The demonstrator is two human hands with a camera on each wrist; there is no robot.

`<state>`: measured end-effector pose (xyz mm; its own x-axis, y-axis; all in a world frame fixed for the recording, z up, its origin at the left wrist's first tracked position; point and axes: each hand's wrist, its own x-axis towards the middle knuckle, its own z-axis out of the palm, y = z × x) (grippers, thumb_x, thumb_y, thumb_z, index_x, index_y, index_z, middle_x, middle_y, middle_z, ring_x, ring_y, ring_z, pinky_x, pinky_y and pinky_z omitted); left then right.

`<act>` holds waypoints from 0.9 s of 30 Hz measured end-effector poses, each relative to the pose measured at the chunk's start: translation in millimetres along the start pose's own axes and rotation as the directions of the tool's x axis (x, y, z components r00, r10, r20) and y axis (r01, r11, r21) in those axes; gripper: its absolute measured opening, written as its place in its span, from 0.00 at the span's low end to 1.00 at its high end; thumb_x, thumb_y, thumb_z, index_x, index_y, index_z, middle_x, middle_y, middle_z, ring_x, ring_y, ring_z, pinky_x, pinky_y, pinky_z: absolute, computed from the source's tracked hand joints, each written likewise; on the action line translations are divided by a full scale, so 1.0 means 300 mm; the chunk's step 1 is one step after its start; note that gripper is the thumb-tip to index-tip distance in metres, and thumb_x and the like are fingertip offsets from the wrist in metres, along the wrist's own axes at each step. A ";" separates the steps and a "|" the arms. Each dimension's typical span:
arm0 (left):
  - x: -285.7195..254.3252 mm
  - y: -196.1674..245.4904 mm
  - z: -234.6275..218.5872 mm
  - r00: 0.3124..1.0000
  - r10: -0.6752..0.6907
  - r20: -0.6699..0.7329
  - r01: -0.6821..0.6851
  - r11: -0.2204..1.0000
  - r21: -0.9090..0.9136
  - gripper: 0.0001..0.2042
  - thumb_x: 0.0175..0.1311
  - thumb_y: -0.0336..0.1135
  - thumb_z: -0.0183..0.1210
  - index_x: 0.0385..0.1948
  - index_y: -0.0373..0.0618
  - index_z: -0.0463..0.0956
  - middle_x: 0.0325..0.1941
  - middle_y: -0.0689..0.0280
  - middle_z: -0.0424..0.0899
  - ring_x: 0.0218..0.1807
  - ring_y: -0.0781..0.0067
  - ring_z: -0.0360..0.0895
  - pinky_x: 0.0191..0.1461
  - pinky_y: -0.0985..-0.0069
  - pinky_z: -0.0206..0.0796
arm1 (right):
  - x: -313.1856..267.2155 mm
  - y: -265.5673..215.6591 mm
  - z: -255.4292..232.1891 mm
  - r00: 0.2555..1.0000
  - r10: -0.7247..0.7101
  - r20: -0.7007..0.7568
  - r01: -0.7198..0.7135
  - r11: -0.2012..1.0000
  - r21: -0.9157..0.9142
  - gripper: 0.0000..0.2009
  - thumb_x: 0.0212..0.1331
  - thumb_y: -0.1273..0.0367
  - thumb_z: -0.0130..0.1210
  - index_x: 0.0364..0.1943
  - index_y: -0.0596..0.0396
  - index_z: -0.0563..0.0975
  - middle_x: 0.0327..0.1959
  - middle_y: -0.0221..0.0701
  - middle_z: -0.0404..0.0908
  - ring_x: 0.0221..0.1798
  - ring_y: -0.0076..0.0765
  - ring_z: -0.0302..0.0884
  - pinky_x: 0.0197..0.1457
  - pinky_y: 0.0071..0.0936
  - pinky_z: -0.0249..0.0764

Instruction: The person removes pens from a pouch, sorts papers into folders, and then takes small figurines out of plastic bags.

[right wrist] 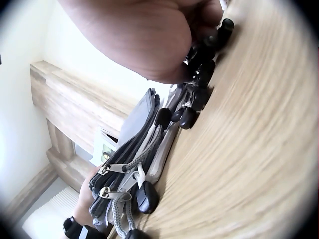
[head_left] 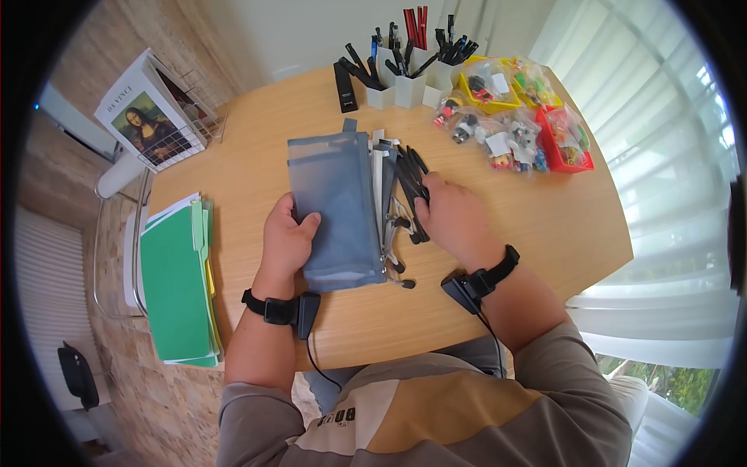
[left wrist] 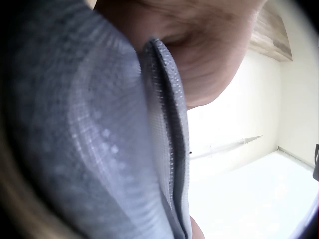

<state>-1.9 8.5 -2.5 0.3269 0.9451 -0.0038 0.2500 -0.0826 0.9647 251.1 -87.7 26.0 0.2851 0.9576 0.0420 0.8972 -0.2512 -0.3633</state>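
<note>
My left hand (head_left: 286, 240) holds a grey-blue mesh zipper pouch (head_left: 336, 206) by its left edge, thumb on top and the other fingers mostly hidden. Close up in the left wrist view, the fine mesh of the pouch (left wrist: 114, 144) fills much of the picture. More zipper pouches (right wrist: 134, 149) lie stacked beneath it, their corded pulls (right wrist: 147, 196) sticking out to the right. Beside the stack, my right hand (head_left: 459, 222) grips black pens (head_left: 410, 183) lying close together on the table. Its fingertips are partly hidden around the pens (right wrist: 199, 74).
White holders (head_left: 410, 89) with pens and a black stapler-like item (head_left: 345, 87) stand at the back. Bagged small toys (head_left: 510, 144) sit near yellow and red trays (head_left: 551, 144) at the back right. Green folders (head_left: 173, 284) lie left, below a wire rack (head_left: 175, 148) with a book.
</note>
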 end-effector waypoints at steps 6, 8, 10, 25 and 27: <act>0.004 0.003 -0.011 0.997 -0.054 0.053 0.064 0.975 -0.215 0.14 0.59 0.19 0.55 0.48 0.33 0.74 0.44 0.63 0.82 0.45 0.76 0.78 0.52 0.77 0.70 | -0.009 -0.009 -0.007 0.998 -0.063 0.024 0.064 0.998 -0.020 0.11 0.60 0.65 0.52 0.40 0.59 0.71 0.26 0.41 0.81 0.35 0.51 0.81 0.37 0.45 0.77; 0.004 0.015 -0.009 0.995 -0.063 0.072 0.080 0.959 -0.273 0.13 0.59 0.19 0.54 0.47 0.32 0.74 0.44 0.63 0.82 0.44 0.76 0.78 0.51 0.77 0.71 | -0.009 -0.010 -0.003 0.998 -0.058 0.014 0.058 0.998 -0.016 0.11 0.60 0.66 0.51 0.40 0.59 0.71 0.26 0.42 0.81 0.34 0.51 0.81 0.36 0.45 0.77; -0.003 0.020 -0.003 0.993 -0.084 0.086 0.103 0.962 -0.251 0.13 0.59 0.18 0.53 0.46 0.32 0.74 0.44 0.63 0.82 0.44 0.76 0.78 0.51 0.77 0.71 | -0.007 -0.011 0.003 0.999 -0.052 0.005 0.052 0.999 -0.012 0.11 0.60 0.66 0.51 0.40 0.59 0.70 0.26 0.42 0.81 0.33 0.52 0.81 0.36 0.45 0.76; 0.009 -0.016 -0.031 0.997 0.018 0.072 0.017 0.889 -0.458 0.21 0.52 0.16 0.47 0.51 0.36 0.73 0.49 0.63 0.81 0.50 0.72 0.78 0.58 0.74 0.69 | -0.024 -0.016 -0.004 0.995 -0.083 -0.046 0.082 0.996 -0.020 0.16 0.60 0.65 0.56 0.50 0.57 0.72 0.40 0.43 0.81 0.47 0.51 0.79 0.48 0.43 0.75; 0.005 0.002 -0.028 0.996 0.046 0.074 -0.006 0.880 -0.476 0.22 0.52 0.16 0.47 0.53 0.36 0.72 0.51 0.62 0.81 0.52 0.71 0.78 0.59 0.73 0.68 | -0.010 -0.003 0.007 0.859 -0.408 -0.310 0.429 0.903 0.000 0.13 0.58 0.67 0.56 0.46 0.56 0.75 0.40 0.40 0.81 0.51 0.47 0.76 0.51 0.41 0.74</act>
<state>-8.8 12.5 0.3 0.4049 0.9141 0.0214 -0.2155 0.0726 0.9738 248.9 -90.1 24.3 -0.0165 0.8809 0.4730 0.9325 0.1842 -0.3106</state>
